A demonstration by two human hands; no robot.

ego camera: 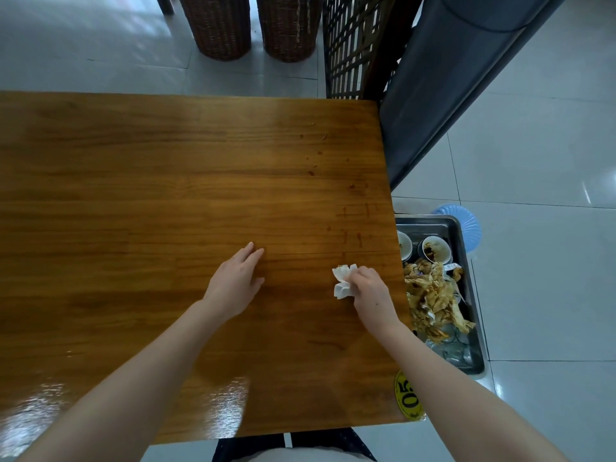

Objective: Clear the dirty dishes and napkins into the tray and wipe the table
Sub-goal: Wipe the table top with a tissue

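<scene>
Wiping is under way: the right hand (365,285) pinches a white napkin (343,282) on the wooden table (166,195), left hand (237,282) flat, brown stains (358,233) farther right next (tray (466,281) already loaded).

Two hands (235,281) (366,288), one table (166,178), one tray (430,221), two bowls (404,245) (436,250), one white napkin (343,281), two wicker baskets (216,25) (288,28).

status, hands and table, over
Left hand flat on table. Right hand grips white napkin. Bowls, dirty napkins in tray; stains unwiped near right edge. Nothing blocking.
</scene>
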